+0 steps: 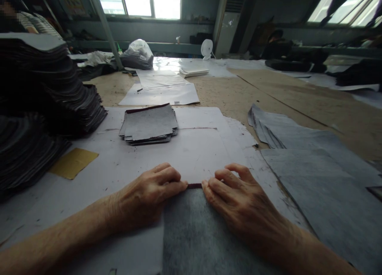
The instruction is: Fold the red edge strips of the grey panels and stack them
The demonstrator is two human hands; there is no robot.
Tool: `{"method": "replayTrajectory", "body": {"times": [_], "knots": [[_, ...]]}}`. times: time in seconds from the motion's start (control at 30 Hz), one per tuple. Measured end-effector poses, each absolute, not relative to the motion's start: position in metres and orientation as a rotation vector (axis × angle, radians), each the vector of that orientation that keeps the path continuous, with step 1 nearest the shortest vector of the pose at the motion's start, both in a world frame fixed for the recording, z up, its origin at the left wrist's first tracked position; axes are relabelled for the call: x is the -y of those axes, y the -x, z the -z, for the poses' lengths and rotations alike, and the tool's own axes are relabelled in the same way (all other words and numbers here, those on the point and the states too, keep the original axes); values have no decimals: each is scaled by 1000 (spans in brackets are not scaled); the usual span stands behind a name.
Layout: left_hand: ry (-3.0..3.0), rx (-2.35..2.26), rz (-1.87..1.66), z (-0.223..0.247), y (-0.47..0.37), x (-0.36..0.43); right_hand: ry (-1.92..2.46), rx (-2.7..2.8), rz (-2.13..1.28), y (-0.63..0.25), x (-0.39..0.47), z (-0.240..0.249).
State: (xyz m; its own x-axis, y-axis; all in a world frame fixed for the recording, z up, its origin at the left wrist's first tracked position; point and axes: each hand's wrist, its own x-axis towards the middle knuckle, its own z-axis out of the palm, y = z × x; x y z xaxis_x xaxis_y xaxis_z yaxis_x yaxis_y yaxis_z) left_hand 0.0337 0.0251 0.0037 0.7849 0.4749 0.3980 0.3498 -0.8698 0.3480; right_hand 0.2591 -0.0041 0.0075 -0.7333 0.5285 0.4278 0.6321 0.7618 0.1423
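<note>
A grey fabric piece [193,235] lies on the white sheet at the bottom centre, with a narrow dark red strip [195,185] along its far edge. My left hand [152,191] has its fingers curled, the fingertips pressing the left end of that strip. At the strip's right end, my right hand [235,195] presses down with bent fingers drawn together. Beyond both hands sits a small stack of grey pieces [149,124], its top one edged in dark red.
Tall dark fabric stacks [68,88] stand at the left, beside a yellow card [74,163]. Larger grey sheets [325,195] spread over the right side. Farther back are white papers [161,93], a bagged bundle [137,54] and a small white fan [206,49]. People are in the background.
</note>
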Motion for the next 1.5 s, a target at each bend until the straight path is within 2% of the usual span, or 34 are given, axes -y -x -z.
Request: {"method": "replayTrajectory", "body": {"times": [0.33,0.67,1.1,1.3,1.5], "knots": [[-2740,-631,-726,-2,-19,-23,881,2625,341,-256,3,-10],[-2861,-618,-576,-6,-12,-22,893,2726,463,-250,2,-14],[-2774,-697,-793,-8,5,-18,878,2714,465,-250,0,-16],[-2604,-894,-1094,-31,-34,-14,906,2684,459,-249,2,-13],[-2499,-1021,-1036,-32,-92,-22,1100,2376,573,-254,17,-8]]}}
